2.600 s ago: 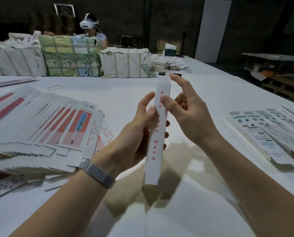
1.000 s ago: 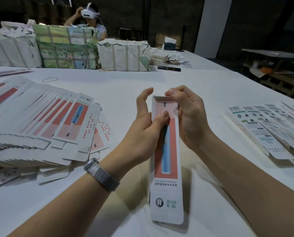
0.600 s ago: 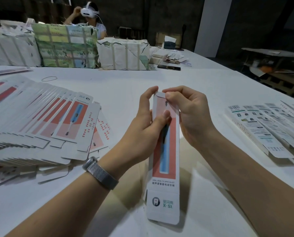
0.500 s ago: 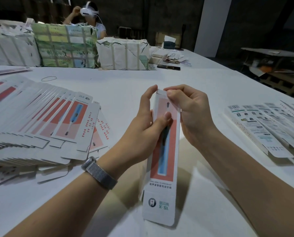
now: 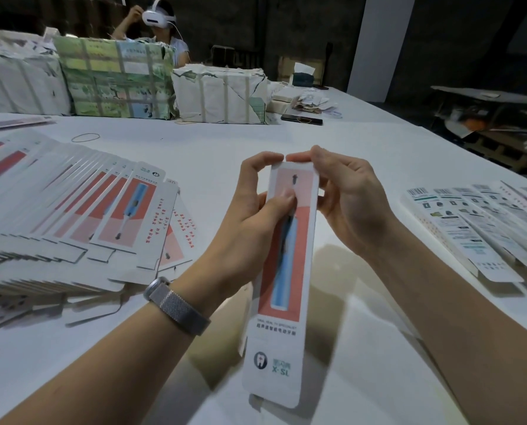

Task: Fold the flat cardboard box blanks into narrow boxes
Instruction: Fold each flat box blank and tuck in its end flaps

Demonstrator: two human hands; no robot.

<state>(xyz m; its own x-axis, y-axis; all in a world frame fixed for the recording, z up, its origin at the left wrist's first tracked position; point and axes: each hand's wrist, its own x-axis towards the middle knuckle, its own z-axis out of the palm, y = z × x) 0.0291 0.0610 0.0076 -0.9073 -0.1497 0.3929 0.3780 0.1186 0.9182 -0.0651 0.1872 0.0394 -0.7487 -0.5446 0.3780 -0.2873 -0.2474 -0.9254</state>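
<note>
Head view: both hands are closing the far end of 1 narrow box held above the table.

The left hand (image 5: pixel 250 216) is gripping the box (image 5: pixel 286 271) around its upper part, thumb pressing on the printed front and forefinger arching onto the top edge; the right hand (image 5: pixel 345 197) is pinching that same far end, fingers curled over it. Judging by this, the end flap is being tucked in, and the next move is calling for the near end, where a loose flap is showing at the bottom, to be closed. The far flap itself is hiding under the fingertips, so whether it is fully seated cannot be told. Outward, a fanned stack of flat blanks (image 5: pixel 81 228) is lying to the left on the table (image 5: pixel 213 142), and a row of folded boxes (image 5: pixel 477 225) to the right, running past the frame edge.
</note>
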